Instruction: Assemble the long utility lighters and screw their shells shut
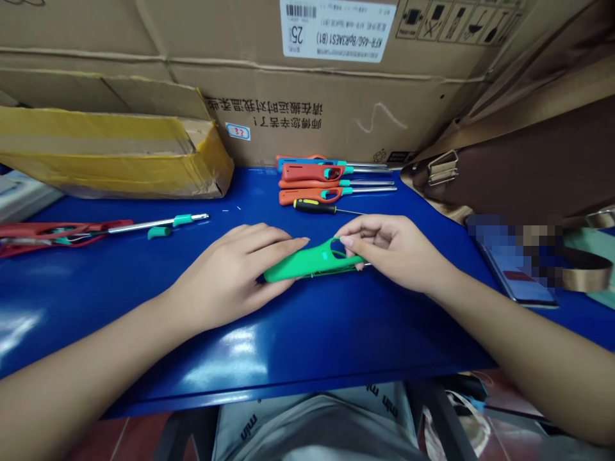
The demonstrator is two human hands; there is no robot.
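Observation:
Between my two hands is a green gas lighter (302, 264), lying on its side just above or on the blue table. My left hand (235, 269) wraps round its rear end, thumb below and fingers on top. At the trigger loop and front end, my right hand (384, 250) pinches the lighter with thumb and fingers. A bit of the metal tube shows beside the right fingers; the rest is hidden by that hand. Beyond my hands lies a screwdriver (314, 206) with a black and yellow handle.
Several red and blue lighters (312, 173) lie stacked against the large cardboard box (269, 83). Opened red lighter parts (62, 235) and a small teal piece (159, 232) are at left, before a yellow-taped box (96, 166). A phone (516, 275) lies at right on the blue table (298, 339).

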